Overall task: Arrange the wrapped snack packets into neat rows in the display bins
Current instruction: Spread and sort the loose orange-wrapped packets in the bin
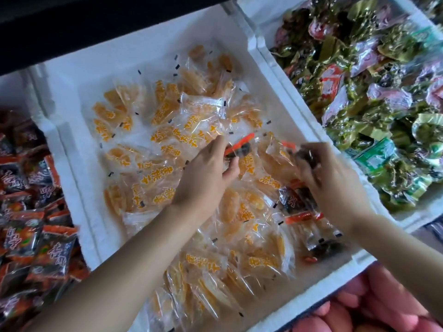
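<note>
From the head camera, both hands are working over the middle white bin (pixel 72 164), which is carrying a loose, jumbled layer of yellow packets (pixel 163 171). The left hand (pixel 206 173) is pinching a dark packet (pixel 239 148) with a red-orange end, its grip clamped on it just above the yellow pile. The right hand (pixel 335 185) is blurring, but its grip seems to be closing round a second dark packet (pixel 304 154) near the bin's right side. More stray dark packets (pixel 294 202) are lying among the yellow ones below that hand.

To the left, dark red packets (pixel 28 236) of what looks like the same kind are filling a neighbouring bin. Green packets (pixel 371 104) are heaping up in the bin on the right.

By the look of it, this is the sorting step: the 2 hands are picking strays out, and no rows are forming yet. The next move is probably calling for a carry across to the left bin, then squaring up the yellow packets.
</note>
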Demonstrator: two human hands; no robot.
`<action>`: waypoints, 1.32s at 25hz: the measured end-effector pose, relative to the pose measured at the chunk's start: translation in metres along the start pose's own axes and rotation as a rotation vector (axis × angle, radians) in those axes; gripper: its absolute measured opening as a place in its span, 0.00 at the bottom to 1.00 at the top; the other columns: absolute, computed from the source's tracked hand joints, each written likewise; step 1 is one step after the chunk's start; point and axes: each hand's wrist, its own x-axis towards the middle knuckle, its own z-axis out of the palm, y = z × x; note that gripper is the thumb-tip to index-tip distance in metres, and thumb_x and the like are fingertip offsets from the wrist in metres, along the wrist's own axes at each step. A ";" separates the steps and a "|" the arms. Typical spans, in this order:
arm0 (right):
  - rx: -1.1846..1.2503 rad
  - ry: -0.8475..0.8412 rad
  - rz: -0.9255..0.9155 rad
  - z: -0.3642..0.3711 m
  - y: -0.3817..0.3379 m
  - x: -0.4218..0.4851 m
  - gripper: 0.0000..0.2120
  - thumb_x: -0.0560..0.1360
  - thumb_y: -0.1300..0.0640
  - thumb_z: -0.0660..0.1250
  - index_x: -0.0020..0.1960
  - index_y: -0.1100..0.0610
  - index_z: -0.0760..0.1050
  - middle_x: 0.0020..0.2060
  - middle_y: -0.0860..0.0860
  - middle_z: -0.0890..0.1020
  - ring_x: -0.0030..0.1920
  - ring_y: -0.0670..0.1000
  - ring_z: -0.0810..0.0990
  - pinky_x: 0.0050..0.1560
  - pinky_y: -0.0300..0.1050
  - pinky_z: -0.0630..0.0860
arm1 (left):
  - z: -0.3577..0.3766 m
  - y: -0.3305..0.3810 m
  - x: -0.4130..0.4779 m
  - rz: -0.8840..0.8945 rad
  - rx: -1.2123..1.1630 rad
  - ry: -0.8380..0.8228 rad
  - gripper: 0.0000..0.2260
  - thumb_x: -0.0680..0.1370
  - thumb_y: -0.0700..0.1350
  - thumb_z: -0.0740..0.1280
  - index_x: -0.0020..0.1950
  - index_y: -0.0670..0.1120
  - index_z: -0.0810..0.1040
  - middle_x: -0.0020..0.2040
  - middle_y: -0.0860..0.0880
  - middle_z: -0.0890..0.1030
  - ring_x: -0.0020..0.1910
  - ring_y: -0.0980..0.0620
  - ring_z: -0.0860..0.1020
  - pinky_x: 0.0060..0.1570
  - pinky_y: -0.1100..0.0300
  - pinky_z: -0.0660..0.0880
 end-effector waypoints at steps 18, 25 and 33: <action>0.113 -0.159 -0.034 -0.020 0.029 -0.061 0.15 0.73 0.56 0.70 0.59 0.50 0.77 0.46 0.46 0.75 0.47 0.52 0.78 0.46 0.42 0.72 | 0.024 0.062 -0.038 -0.078 -0.232 0.098 0.07 0.79 0.45 0.59 0.52 0.51 0.61 0.41 0.56 0.74 0.37 0.57 0.77 0.32 0.62 0.79; 0.232 -0.215 -0.119 -0.038 0.003 -0.070 0.14 0.69 0.54 0.73 0.54 0.49 0.79 0.44 0.37 0.73 0.44 0.40 0.75 0.46 0.30 0.69 | 0.016 0.074 -0.036 -0.084 -0.257 -0.146 0.08 0.81 0.41 0.59 0.52 0.48 0.59 0.44 0.53 0.74 0.37 0.57 0.77 0.35 0.61 0.79; 0.487 -0.181 0.163 -0.030 -0.003 -0.066 0.20 0.59 0.61 0.77 0.41 0.46 0.70 0.34 0.42 0.77 0.33 0.42 0.77 0.35 0.36 0.74 | 0.013 0.096 -0.061 -0.210 -0.593 -0.394 0.18 0.73 0.57 0.66 0.58 0.55 0.62 0.48 0.60 0.77 0.46 0.67 0.77 0.46 0.70 0.74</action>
